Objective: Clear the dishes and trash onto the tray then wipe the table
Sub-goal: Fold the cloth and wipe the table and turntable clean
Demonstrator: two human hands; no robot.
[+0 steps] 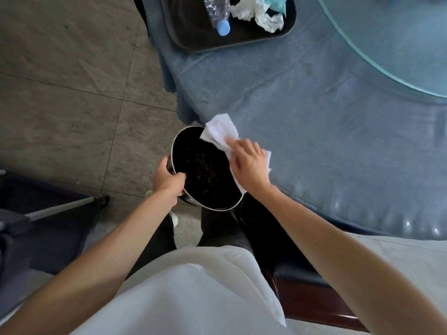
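Left hand [169,181] grips crumb-flecked bin [205,170] — right hand [249,163] clutches white cloth [219,131] at its rim.

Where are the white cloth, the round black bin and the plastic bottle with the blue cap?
white cloth [219,130]: head view, on its spread-out end.
round black bin [203,170]: head view, on its dark inside.
plastic bottle with the blue cap [223,27]: head view, on the cap.
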